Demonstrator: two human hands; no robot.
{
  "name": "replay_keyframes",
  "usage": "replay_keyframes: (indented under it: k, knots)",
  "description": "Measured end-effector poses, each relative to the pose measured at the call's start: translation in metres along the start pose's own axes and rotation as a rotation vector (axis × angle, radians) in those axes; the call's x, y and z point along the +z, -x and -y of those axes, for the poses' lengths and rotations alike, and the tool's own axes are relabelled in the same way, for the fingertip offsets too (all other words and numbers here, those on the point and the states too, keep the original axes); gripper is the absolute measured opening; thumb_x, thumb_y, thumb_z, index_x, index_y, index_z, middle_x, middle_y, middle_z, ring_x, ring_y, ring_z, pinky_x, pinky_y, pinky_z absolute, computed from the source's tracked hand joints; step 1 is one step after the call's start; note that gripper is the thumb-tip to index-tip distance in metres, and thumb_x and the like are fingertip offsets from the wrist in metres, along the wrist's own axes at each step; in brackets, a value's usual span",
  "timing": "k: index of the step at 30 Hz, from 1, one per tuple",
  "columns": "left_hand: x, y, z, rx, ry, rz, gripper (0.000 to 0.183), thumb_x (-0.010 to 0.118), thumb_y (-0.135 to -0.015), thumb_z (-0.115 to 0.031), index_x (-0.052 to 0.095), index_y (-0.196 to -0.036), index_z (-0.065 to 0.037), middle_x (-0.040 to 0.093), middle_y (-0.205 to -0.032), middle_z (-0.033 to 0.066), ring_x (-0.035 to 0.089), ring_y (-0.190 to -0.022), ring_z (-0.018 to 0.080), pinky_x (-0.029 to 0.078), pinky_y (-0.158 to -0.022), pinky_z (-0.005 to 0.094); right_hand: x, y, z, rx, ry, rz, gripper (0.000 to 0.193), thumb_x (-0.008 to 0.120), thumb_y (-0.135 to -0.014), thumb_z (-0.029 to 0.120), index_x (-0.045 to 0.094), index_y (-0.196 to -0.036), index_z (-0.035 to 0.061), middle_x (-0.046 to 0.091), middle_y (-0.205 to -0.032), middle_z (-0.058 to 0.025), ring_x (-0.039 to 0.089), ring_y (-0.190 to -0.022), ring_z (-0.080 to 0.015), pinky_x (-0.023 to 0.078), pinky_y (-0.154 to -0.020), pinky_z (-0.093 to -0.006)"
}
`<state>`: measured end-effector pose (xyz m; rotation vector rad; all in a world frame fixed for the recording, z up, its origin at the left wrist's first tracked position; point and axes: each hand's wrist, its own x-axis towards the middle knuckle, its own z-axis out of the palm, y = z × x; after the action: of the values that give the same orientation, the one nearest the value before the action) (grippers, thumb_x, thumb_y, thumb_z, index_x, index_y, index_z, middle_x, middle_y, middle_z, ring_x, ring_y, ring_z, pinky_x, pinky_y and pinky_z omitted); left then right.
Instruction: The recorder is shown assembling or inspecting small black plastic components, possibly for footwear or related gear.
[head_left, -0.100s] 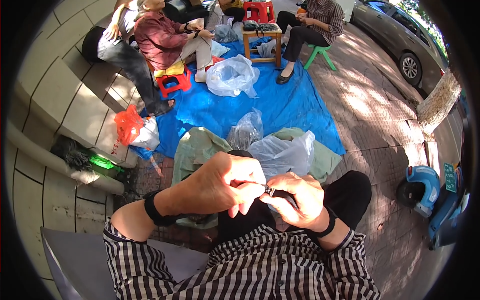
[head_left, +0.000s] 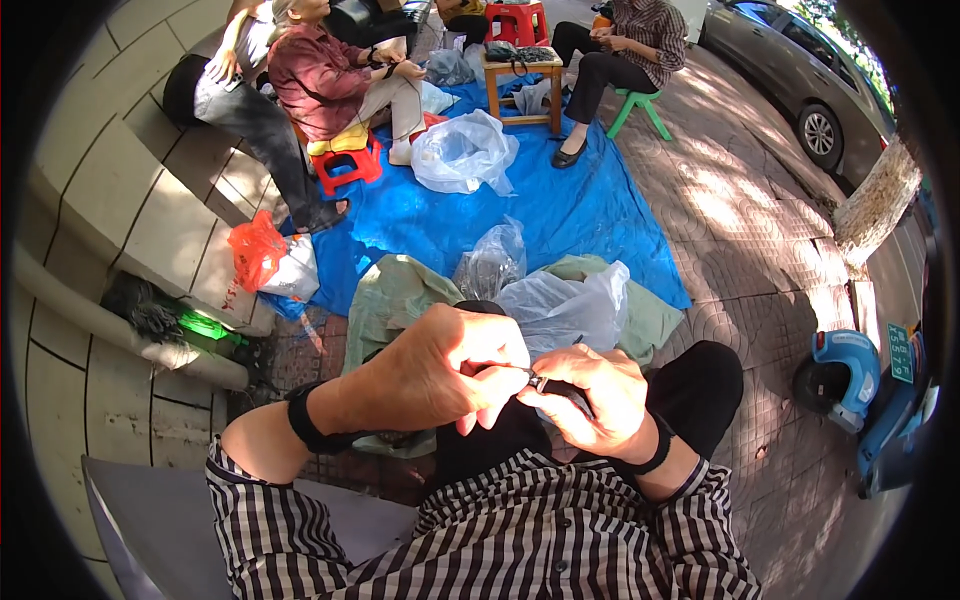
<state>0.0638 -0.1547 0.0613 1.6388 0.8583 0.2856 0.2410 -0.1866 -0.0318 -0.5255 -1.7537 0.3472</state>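
Observation:
A small dark piece (head_left: 538,382) with a pale glint is pinched between my two hands above my lap. My left hand (head_left: 447,362) is closed, its thumb and forefinger pressed together at the piece's left side. From the other side, the thumb and forefinger of my right hand (head_left: 598,398) close on the same piece. The fingers cover most of it, so its kind does not show. Each wrist wears a black band. Just beyond my hands lies a clear plastic bag (head_left: 566,308) on green cloth.
Ahead spreads a blue tarp (head_left: 590,225) with another clear bag (head_left: 465,150) and a wooden stool (head_left: 525,82). Several people sit around it. An orange bag (head_left: 257,250) lies by the steps at left. To the right are a blue scooter (head_left: 845,375), a tree trunk (head_left: 880,205) and a parked car.
Both hands hold nearly the same place and grip. A thin dark tip now shows above my right forefinger.

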Motion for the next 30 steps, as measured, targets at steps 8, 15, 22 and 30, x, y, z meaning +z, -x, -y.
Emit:
replay_keyframes:
  k: [8, 15, 22, 30]
  knots:
    - [0.006, 0.003, 0.003, 0.015, -0.028, -0.082, 0.008, 0.055, -0.082, -0.004, 0.055, -0.075, 0.000, 0.056, -0.058, 0.0043, 0.051, -0.050, 0.0077, 0.041, -0.044, 0.0229, 0.001, 0.000, 0.002, 0.024, 0.017, 0.005, 0.023, 0.075, -0.070, 0.005, 0.057, -0.084, -0.0010, 0.064, -0.077, -0.0119, 0.065, -0.063, -0.0210, 0.051, -0.050, -0.0269]
    - [0.008, 0.002, 0.025, 0.263, -0.250, -0.249, 0.006, 0.059, -0.073, -0.001, 0.053, -0.073, 0.000, 0.048, -0.058, 0.0105, 0.044, -0.048, 0.0157, 0.037, -0.047, 0.0303, -0.009, -0.006, -0.002, 0.075, -0.184, 0.109, 0.023, 0.073, -0.072, 0.002, 0.059, -0.089, -0.0048, 0.066, -0.082, -0.0146, 0.067, -0.070, -0.0232, 0.053, -0.061, -0.0290]
    - [0.008, -0.008, 0.039, 0.530, -0.451, -0.320, 0.005, 0.061, -0.074, 0.002, 0.056, -0.076, 0.000, 0.052, -0.060, 0.0043, 0.046, -0.048, 0.0075, 0.037, -0.044, 0.0240, -0.008, 0.002, -0.007, 0.332, -0.280, 0.110, 0.015, 0.057, -0.078, -0.006, 0.059, -0.092, -0.0007, 0.065, -0.077, -0.0039, 0.051, -0.053, -0.0029, 0.038, -0.047, -0.0180]
    - [0.011, -0.019, 0.048, 0.567, -0.427, -0.382, 0.005, 0.057, -0.079, 0.003, 0.055, -0.075, -0.001, 0.052, -0.058, 0.0045, 0.047, -0.045, 0.0084, 0.037, -0.042, 0.0240, -0.008, -0.002, -0.010, 0.476, -0.349, 0.093, 0.009, 0.058, -0.083, -0.004, 0.058, -0.091, -0.0003, 0.063, -0.074, -0.0048, 0.058, -0.063, -0.0067, 0.044, -0.053, -0.0207]
